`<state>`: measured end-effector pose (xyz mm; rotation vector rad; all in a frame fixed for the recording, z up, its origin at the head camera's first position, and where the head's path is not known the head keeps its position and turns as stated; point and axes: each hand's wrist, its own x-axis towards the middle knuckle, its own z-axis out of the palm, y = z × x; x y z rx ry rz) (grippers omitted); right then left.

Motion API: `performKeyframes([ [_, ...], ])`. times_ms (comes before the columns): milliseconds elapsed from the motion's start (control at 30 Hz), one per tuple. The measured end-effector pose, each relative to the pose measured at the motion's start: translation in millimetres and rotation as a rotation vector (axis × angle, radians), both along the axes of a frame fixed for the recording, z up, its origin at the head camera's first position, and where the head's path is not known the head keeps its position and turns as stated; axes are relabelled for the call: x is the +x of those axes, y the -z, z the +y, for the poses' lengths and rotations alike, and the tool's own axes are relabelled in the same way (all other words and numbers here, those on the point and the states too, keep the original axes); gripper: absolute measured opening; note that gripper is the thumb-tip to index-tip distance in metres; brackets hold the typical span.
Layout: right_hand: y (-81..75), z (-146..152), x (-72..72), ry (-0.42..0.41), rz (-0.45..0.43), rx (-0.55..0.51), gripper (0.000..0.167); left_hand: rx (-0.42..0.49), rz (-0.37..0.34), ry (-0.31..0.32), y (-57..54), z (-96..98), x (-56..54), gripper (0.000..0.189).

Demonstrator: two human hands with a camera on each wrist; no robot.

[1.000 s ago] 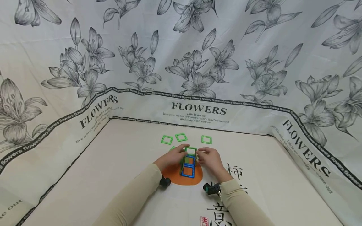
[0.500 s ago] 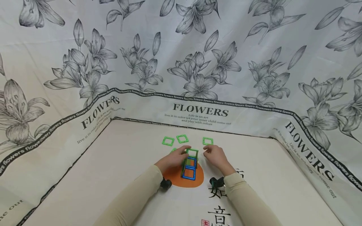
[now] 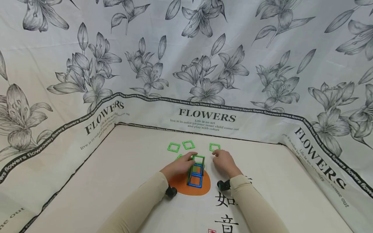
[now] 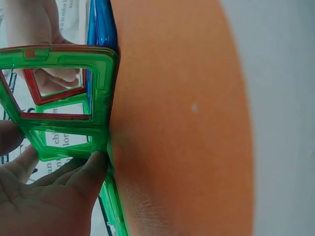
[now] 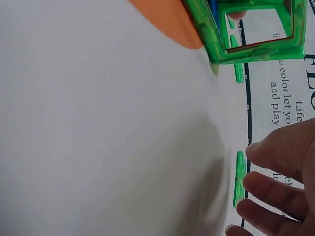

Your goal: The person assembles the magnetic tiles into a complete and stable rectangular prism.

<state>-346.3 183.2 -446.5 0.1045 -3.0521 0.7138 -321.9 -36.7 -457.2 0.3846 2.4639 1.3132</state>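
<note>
A box-like structure of green, blue and red magnetic tiles (image 4: 106, 88) stands on the printed orange shape (image 3: 201, 191) in the head view. My left hand (image 3: 181, 164) holds its green far end, thumb on one side and fingers on the other in the left wrist view. Blue frames (image 3: 194, 186) form its near end. To its right, my right hand (image 3: 224, 162) holds nothing, its fingers loosely bent. Those fingertips are right at a loose green square tile (image 3: 215, 144), which appears edge-on as a green strip (image 5: 239, 182) in the right wrist view.
Two green square tiles, one left (image 3: 175, 144) and one right (image 3: 187, 141), lie behind my left hand. Another green tile (image 3: 179, 157) is partly hidden by that hand. The pale tabletop cloth (image 3: 131, 152) carries black characters, and a flower-printed curtain (image 3: 151, 110) encloses the back and sides.
My right hand has left the structure's right side and moved right and away from me, toward the loose green tile. My left hand stays on the structure. The head view has shifted slightly.
</note>
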Motion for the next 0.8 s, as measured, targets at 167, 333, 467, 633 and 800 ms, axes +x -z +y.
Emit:
performKeyframes([
  [167,2.2,1.7,-7.2,-0.03,-0.006,0.029,0.039,-0.004,-0.001,-0.002,0.1,0.0,-0.8,0.046],
  [333,4.9,1.9,-12.6,-0.042,-0.015,0.04,0.039,0.0,0.001,0.004,0.7,-0.5,-1.0,0.046],
  [467,8.4,2.3,-16.2,-0.046,-0.01,0.071,0.041,0.001,0.002,0.006,0.4,-0.7,-0.5,0.046],
  [633,9.2,1.8,-18.8,-0.039,-0.032,0.101,0.044,-0.005,-0.002,0.007,0.4,-0.7,-0.9,0.046],
  [800,4.7,-0.6,-18.7,-0.022,-0.087,0.126,0.046,-0.003,-0.006,0.005,1.7,-0.3,-1.1,0.046],
])
